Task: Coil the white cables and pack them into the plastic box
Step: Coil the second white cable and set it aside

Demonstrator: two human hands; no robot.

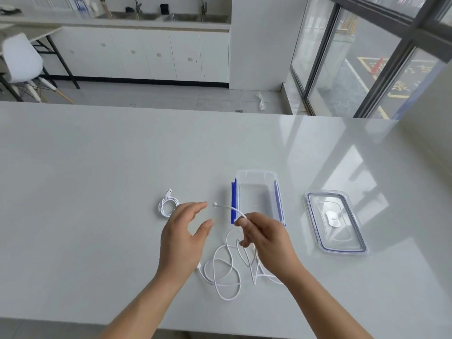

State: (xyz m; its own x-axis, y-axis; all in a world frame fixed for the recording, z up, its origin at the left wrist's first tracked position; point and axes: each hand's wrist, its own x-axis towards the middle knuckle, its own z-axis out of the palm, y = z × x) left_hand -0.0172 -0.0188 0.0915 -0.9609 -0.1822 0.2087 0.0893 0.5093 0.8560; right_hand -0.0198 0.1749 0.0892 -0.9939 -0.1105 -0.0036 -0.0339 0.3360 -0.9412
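Note:
A long white cable [226, 272] lies in loose tangled loops on the white table [97, 167]. My right hand [265, 241] pinches it near one end, and the plug tip sticks out to the left above the table. My left hand [183, 238] hovers just left of that tip, fingers spread and holding nothing. A second white cable [167, 206], coiled small with its USB plug pointing up, rests to the left. The clear plastic box [276, 192] with blue side clips stands open and empty behind my right hand.
The box's clear lid [336, 222] lies flat to the right of the box. The table's near edge runs under my forearms. Beyond the far edge are floor, cabinets, a white chair and a window at right.

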